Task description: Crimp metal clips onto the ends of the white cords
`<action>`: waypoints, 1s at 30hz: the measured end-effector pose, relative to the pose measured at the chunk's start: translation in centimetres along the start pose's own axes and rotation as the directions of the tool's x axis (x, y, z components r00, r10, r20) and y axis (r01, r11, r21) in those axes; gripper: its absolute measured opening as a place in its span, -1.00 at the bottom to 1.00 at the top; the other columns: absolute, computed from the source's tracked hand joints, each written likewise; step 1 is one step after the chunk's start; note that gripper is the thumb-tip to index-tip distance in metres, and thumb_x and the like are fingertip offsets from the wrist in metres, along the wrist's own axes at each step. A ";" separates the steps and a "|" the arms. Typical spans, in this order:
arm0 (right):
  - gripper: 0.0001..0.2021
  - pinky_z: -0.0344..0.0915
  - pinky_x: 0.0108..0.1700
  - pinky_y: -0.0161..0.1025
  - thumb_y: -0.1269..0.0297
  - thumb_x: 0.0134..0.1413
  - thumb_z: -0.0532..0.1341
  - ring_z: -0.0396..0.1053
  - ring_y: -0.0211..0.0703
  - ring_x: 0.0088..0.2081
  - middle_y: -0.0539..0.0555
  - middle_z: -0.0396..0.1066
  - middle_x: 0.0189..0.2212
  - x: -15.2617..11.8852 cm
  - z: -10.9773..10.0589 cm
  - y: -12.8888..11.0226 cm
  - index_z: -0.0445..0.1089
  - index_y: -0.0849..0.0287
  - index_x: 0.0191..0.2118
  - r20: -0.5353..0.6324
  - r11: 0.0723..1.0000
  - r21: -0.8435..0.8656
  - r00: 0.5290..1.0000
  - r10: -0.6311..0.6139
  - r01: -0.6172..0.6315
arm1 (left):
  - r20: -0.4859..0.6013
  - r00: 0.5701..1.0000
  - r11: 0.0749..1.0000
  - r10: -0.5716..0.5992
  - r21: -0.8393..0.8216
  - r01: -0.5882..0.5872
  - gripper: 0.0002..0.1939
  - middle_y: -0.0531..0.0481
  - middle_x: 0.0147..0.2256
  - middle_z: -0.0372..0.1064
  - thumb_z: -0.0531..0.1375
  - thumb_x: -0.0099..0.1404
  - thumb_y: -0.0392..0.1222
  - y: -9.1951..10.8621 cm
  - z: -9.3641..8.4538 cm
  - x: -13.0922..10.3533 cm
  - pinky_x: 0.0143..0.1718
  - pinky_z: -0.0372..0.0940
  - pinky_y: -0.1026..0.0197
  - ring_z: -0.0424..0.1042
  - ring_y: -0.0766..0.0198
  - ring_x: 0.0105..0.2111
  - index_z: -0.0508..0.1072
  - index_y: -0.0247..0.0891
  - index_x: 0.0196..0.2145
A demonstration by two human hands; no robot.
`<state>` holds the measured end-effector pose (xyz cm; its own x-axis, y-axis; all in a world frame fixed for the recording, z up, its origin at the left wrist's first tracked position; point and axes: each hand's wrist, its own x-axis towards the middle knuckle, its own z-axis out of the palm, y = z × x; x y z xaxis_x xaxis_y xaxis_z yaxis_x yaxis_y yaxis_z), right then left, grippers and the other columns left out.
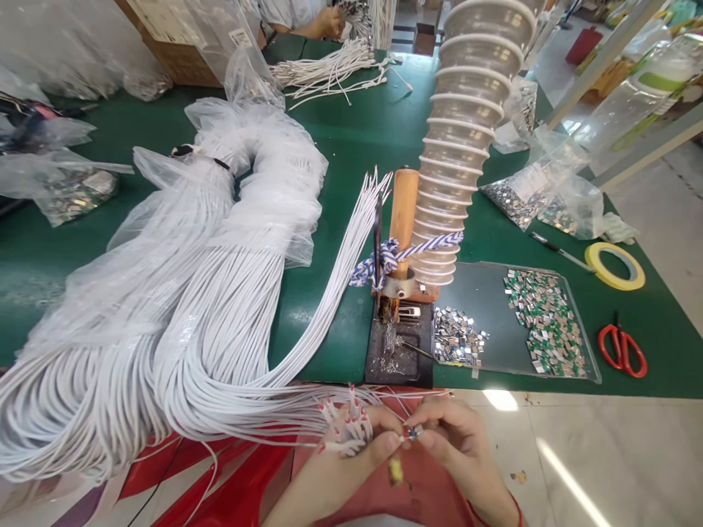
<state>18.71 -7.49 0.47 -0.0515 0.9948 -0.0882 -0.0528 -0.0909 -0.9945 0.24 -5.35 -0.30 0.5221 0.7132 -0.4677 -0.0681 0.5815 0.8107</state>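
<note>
My left hand (369, 457) is closed around a bundle of white cables (347, 428) with red-tipped ends. Between its thumb and forefinger it pinches one cable end, just beside a small metal connector (414, 432). That connector sits in the fingertips of my right hand (460, 432), which is also closed. The cable end and the connector meet in front of my lap; I cannot tell whether they are joined. Just beyond my hands stands a wooden-handled soldering iron (403, 201), tied with blue-and-white cord (383, 260) over a dark stand (400, 366).
Thick bundles of white cable (220, 307) cover the left of the green table (351, 124). A ribbed hose (466, 110) hangs behind the iron. On the right lie a tray (497, 293) of connectors, red scissors (622, 350), yellow tape (614, 266) and a pen (560, 252). A co-worker's hand (328, 23) shows at the back.
</note>
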 end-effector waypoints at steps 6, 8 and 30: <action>-0.77 0.25 -0.44 -0.35 0.05 0.24 0.24 0.28 -0.22 -0.48 0.02 0.45 -0.50 0.2 -0.3 0.4 0.60 0.02 -0.24 0.032 0.990 -0.141 0.999 0.010 -0.006 | -0.029 0.978 0.965 0.207 0.168 -0.199 -0.77 -0.04 -0.31 0.55 0.31 0.26 0.01 0.4 -1.2 0.5 -0.17 0.31 0.18 0.47 0.18 -0.29 0.63 -0.19 -0.38; -0.75 0.22 -0.45 -0.34 0.04 0.25 0.22 0.24 -0.23 -0.49 0.01 0.41 -0.51 0.3 -0.3 0.5 0.59 0.04 -0.24 0.061 0.986 -0.167 0.998 0.016 -0.006 | -0.001 0.971 0.946 0.239 0.224 -0.233 -0.86 -0.04 -0.28 0.55 0.31 0.26 -0.09 0.7 -1.5 0.6 -0.12 0.31 0.17 0.48 0.19 -0.27 0.65 -0.17 -0.36; -0.77 0.29 -0.38 -0.28 0.14 0.29 0.20 0.34 -0.17 -0.46 0.03 0.46 -0.48 2.6 -0.8 1.0 0.58 0.06 -0.29 -0.134 0.981 -0.191 0.991 -0.003 -0.023 | -0.236 0.902 0.897 0.361 0.353 -0.267 -0.84 -0.09 -0.39 0.54 0.20 0.18 -0.27 3.8 -2.3 3.9 -0.26 0.37 0.19 0.50 0.19 -0.38 0.50 -0.26 -0.53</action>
<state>19.36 -4.97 -0.77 0.0825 0.9923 -0.0923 0.1396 -0.1032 -0.9848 0.07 0.53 0.21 0.2460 0.9457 -0.2122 0.0995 0.1932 0.9761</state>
